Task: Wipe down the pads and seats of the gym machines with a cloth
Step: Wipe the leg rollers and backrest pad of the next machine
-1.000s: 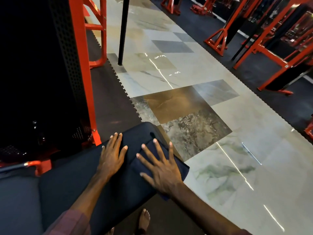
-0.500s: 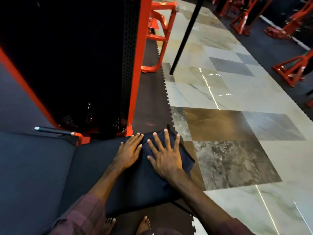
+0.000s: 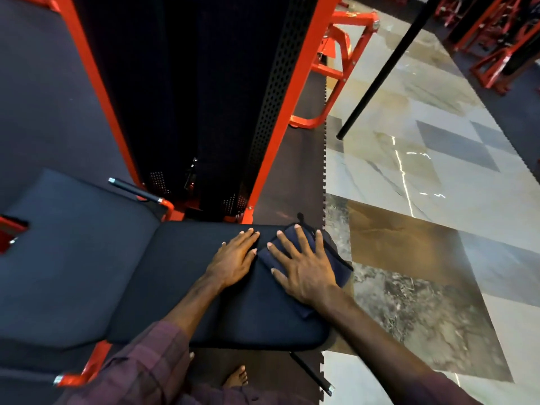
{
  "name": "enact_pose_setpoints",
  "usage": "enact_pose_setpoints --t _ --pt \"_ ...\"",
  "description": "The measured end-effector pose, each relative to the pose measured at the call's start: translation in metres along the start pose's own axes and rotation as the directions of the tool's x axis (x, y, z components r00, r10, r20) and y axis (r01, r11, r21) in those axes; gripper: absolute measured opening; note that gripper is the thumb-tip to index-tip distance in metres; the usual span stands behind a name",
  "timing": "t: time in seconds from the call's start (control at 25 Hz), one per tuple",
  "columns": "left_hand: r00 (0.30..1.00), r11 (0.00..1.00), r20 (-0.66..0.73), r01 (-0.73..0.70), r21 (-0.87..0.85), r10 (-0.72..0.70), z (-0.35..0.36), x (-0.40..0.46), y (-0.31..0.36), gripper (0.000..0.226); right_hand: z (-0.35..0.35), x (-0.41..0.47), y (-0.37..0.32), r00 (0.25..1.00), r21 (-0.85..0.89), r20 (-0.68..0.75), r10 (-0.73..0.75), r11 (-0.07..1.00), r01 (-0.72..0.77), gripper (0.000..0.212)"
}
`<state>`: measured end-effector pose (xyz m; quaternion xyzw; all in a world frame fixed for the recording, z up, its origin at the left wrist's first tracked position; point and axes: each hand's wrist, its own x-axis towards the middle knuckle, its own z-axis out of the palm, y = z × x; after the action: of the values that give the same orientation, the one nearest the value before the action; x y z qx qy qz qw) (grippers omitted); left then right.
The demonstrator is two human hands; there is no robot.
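1. I am pressing my right hand (image 3: pixel 306 267) flat on a folded dark navy cloth (image 3: pixel 339 264), my fingers (image 3: pixel 287 244) straight and spread apart, not curled round it.
2. The cloth is lying under that palm at the right far corner of the black padded rectangular seat (image 3: pixel 175 273), and its right edge is hanging just past the seat's edge, beyond my little finger.
3. I am resting my left hand (image 3: pixel 233 258) flat on the bare seat just beside the cloth, fingers straight and close together, holding nothing.
4. Past my fingertips the seat's far edge is lying very near; beyond it the red steel frame with a black perforated panel (image 3: pixel 274 92) is rising.
5. To the left of my left hand a long bare stretch of padding is running on toward a second black pad (image 3: pixel 58 244).
6. To the right of my right hand the seat is ending, with dark rubber matting (image 3: pixel 295 171) and glossy marble-patterned floor tiles (image 3: pixel 423 229) below.
7. I am counting one cloth, two hands, two pads and one bare foot (image 3: pixel 236 377) under the near edge.
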<state>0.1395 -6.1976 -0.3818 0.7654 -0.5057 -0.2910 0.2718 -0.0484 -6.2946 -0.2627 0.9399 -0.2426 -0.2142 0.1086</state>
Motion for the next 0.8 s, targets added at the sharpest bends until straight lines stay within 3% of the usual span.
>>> enact_pose_setpoints --t 0.08,0.16,0.24,0.36,0.44,0.52,0.68,0.8 --pt "1.0 1.0 0.002 0.017 -0.006 -0.017 0.001 -0.002 -0.002 0.057 0.003 -0.013 0.023 0.999 0.067 -0.052 0.014 0.998 -0.01 0.065" --pt "1.0 1.0 -0.006 0.026 -0.006 -0.026 0.003 -0.006 -0.002 0.058 -0.008 0.01 0.032 0.989 0.133 0.039 0.145 0.98 -0.149 0.064" --pt "0.999 0.999 -0.028 0.028 -0.016 -0.028 0.004 -0.007 0.002 0.057 -0.018 0.038 0.017 0.965 0.089 0.092 0.245 0.963 -0.253 0.066" --pt "0.997 0.999 -0.071 0.026 -0.018 -0.028 0.008 -0.011 0.004 0.055 -0.011 0.032 -0.009 0.995 0.028 0.086 0.054 0.998 -0.056 0.067" --pt "0.996 0.999 -0.082 0.033 -0.009 -0.034 0.009 -0.017 0.004 0.055 0.003 0.0 0.0 0.999 0.016 -0.008 -0.036 0.999 0.036 0.066" --pt "0.995 0.999 -0.091 0.034 0.001 -0.034 0.011 -0.027 0.001 0.056 0.0 -0.01 0.015 0.999 0.028 -0.032 0.005 1.0 -0.004 0.066" --pt "0.988 0.997 -0.137 0.062 -0.039 -0.067 0.016 -0.045 -0.013 0.056 -0.017 0.044 -0.006 0.972 -0.005 0.097 0.212 0.977 -0.213 0.069" --pt "0.978 0.996 -0.189 0.073 -0.06 -0.083 0.023 -0.054 -0.022 0.056 -0.01 0.042 -0.032 0.993 -0.015 0.093 0.066 0.998 -0.065 0.07"
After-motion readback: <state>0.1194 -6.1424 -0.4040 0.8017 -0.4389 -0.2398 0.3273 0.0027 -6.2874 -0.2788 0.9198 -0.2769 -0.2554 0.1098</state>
